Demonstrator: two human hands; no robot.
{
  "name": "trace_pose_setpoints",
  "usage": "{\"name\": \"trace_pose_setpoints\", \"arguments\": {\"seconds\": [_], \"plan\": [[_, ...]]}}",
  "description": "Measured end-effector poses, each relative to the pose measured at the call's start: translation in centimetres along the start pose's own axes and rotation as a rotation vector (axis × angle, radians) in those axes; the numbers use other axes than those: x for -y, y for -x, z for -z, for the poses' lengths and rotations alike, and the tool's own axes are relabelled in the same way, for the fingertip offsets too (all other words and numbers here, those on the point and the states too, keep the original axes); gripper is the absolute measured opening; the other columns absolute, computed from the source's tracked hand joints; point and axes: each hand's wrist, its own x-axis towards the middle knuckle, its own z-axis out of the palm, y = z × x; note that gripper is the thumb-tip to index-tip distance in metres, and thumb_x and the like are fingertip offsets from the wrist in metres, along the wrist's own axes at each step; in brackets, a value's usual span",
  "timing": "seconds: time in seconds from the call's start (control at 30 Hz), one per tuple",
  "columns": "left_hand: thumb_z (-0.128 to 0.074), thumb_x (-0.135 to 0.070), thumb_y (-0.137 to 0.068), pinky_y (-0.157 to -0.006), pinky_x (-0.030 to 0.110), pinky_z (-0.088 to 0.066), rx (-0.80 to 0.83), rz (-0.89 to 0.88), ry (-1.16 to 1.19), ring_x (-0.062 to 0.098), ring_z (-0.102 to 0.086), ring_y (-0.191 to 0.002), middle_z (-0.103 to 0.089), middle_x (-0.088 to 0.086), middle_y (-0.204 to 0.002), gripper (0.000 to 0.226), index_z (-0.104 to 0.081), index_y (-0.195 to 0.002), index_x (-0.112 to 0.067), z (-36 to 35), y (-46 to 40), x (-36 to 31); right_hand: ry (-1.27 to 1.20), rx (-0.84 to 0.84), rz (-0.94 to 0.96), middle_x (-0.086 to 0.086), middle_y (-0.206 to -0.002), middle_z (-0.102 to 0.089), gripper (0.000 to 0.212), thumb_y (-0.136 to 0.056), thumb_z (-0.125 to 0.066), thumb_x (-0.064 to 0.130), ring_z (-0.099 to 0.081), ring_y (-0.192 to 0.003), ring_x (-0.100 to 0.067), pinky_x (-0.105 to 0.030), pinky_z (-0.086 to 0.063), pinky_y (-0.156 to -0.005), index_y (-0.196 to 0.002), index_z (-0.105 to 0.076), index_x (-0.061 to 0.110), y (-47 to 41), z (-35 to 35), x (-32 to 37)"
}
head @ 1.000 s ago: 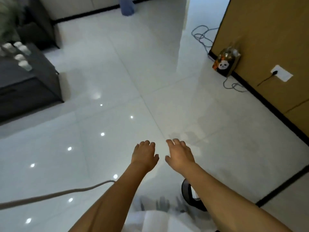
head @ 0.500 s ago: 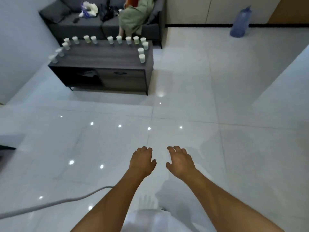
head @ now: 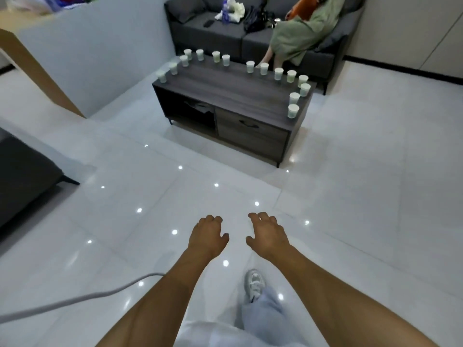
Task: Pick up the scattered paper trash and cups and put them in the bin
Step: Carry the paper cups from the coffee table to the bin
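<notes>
Both hands, left [head: 208,236] and right [head: 269,234], loosely spread, holding nothing; cups [head: 293,111] line bench [head: 225,83] rim, uncollected; bin unseen.

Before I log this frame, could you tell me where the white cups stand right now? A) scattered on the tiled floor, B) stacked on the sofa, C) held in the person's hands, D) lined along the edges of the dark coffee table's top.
D: the white cups stand upright in a row along the edges of the dark coffee table, while the left hand and right hand hold nothing.
</notes>
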Motion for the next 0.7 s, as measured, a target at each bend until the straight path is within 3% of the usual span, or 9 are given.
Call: {"name": "trace_pose_setpoints", "arguments": {"seconds": [0.37,0.7], "plan": [[-0.049,-0.037,-0.093,-0.096,0.030,-0.041,-0.083,0.181,0.135,0.021,-0.043,-0.123,-0.049,0.005,-0.132,0.050,-0.041,-0.137,-0.014,9.6,-16.8,5.1,0.052,0.081,0.149,-0.004,-0.144,-0.036,0.063,-0.091,-0.055,0.032,-0.038,-0.126,-0.027,-0.038,-0.042,-0.097,-0.147,-0.027,0.021,-21.6,8.5,5.4],[-0.051,-0.036,-0.092,-0.093,0.032,-0.043,-0.100,0.207,0.146,0.023,-0.044,-0.120,-0.050,0.007,-0.127,0.048,-0.044,-0.133,-0.012,20.4,-35.1,17.1,0.044,0.099,0.163,-0.005,-0.145,-0.034,0.064,-0.091,-0.055,0.031,-0.037,-0.128,-0.027,-0.038,-0.041,-0.099,-0.147,-0.025,0.021,-43.2,13.2,17.2]]}}
